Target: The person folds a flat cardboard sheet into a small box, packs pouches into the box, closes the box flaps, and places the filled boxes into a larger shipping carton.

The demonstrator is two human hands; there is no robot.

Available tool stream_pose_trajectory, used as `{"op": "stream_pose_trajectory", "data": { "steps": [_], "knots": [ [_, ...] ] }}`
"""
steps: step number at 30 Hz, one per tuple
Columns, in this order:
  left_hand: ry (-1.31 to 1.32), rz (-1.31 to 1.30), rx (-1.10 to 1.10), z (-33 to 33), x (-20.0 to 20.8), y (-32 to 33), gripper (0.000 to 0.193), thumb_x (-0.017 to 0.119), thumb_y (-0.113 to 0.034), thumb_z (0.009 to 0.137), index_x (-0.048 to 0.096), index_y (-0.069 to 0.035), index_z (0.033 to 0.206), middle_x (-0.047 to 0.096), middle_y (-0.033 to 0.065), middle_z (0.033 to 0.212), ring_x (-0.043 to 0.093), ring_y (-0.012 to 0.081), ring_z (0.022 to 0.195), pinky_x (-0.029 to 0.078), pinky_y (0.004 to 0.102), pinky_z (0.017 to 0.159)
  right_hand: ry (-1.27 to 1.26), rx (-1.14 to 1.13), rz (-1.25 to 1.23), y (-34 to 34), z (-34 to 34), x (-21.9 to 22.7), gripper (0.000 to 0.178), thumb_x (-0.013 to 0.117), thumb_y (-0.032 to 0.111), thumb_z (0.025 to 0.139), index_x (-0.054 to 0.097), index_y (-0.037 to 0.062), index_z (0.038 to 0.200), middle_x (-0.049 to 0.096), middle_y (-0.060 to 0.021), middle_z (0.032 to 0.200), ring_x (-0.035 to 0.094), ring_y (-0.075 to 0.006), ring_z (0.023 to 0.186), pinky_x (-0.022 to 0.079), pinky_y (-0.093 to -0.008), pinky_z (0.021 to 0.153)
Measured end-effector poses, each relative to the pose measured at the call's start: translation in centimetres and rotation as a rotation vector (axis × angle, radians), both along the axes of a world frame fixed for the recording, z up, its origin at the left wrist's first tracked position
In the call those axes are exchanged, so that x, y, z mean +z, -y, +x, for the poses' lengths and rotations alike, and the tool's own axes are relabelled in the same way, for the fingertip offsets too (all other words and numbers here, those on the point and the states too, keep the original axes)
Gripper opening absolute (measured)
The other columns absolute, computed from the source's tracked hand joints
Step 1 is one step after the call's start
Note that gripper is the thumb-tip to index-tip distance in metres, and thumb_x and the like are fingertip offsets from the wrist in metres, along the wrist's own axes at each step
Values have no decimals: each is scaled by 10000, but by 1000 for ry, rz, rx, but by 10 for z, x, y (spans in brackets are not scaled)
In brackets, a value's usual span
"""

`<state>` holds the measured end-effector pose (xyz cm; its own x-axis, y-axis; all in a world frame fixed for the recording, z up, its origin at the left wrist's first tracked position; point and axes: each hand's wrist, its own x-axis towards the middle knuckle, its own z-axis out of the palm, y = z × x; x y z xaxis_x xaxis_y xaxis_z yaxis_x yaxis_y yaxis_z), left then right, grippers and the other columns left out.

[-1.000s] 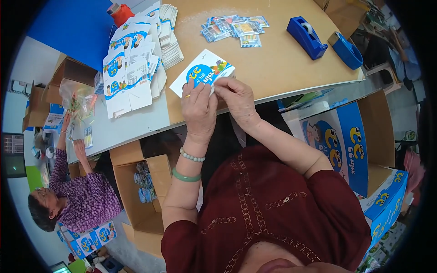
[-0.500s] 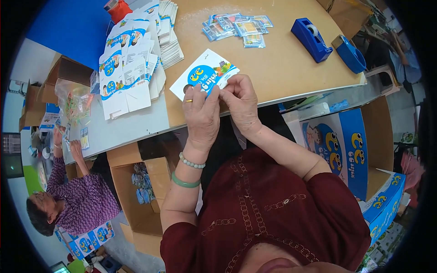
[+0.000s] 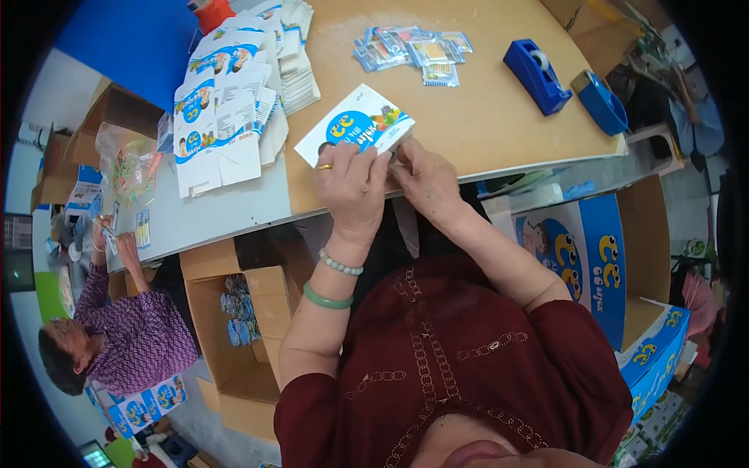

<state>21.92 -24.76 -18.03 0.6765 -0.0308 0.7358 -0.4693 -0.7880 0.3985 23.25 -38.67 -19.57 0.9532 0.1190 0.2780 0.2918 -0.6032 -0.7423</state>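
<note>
A small white and blue carton (image 3: 355, 117) with fruit pictures lies tilted near the table's front edge. My left hand (image 3: 351, 183) rests over its near side, fingers curled on it and holding it. At the carton's near right end is my right hand (image 3: 427, 178), its thumb and fingers pinched together on the edge there. A narrow dark gap shows at that end between the fingertips. The fingers partly cover the carton's near side, so its flaps are mostly hidden.
Flattened cartons (image 3: 222, 117) are piled at the left. Small clear-and-blue packets (image 3: 413, 51) lie at the back, and blue tape dispensers (image 3: 537, 76) stand at the right. An open cardboard box (image 3: 234, 343) sits below the table. A co-worker (image 3: 140, 335) works at far left.
My right hand has shifted slightly right and down along the carton's end, where a dark gap now shows. The carton has turned a little and its printed face is more exposed.
</note>
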Motion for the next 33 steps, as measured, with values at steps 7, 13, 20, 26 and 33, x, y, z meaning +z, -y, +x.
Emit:
{"op": "stream_pose_trajectory", "data": {
  "steps": [7, 13, 20, 26, 33],
  "knots": [
    [153, 42, 76, 1, -9, 0, 153, 735, -121, 727, 665, -68, 852, 595, 70, 895, 563, 292, 942, 452, 447, 851, 621, 138, -101, 0, 43, 54, 250, 595, 139, 871, 563, 40, 1098, 621, -135, 915, 604, -308, 876, 472, -401, 784],
    [131, 123, 80, -19, -4, -17, 179, 720, -88, 732, 662, -56, 898, 603, 106, 986, 561, 312, 1034, 442, 437, 906, 337, 577, -606, -35, 86, 72, 569, 620, 332, 862, 431, 69, 1331, 518, -177, 1208, 478, -321, 1145, 318, -454, 1015],
    [-169, -512, -66, -56, -9, -54, 392, 688, -46, 789, 588, 21, 1163, 520, 180, 1291, 511, 311, 1199, 384, 400, 1013, 87, 722, -746, -21, 24, 90, 846, 721, 426, 728, 357, 89, 1413, 409, -276, 1312, 391, -428, 1231, 279, -487, 1045],
    [-549, -1103, -251, -28, -1, -66, 439, 540, -89, 917, 467, 73, 1318, 529, 133, 1298, 501, 166, 1160, 419, 299, 965, 91, 525, -758, -44, 8, 65, 885, 746, 297, 648, 362, 73, 1414, 345, -356, 1336, 317, -505, 1275, 254, -579, 1026],
    [-516, -1157, -108, -20, 2, -64, 341, 473, -154, 975, 520, 34, 1256, 600, 131, 1106, 606, 191, 953, 519, 338, 818, 202, 386, -609, -58, -3, 65, 808, 726, 337, 601, 473, 85, 1326, 452, -322, 1214, 396, -452, 1212, 307, -535, 967]
  ]
}}
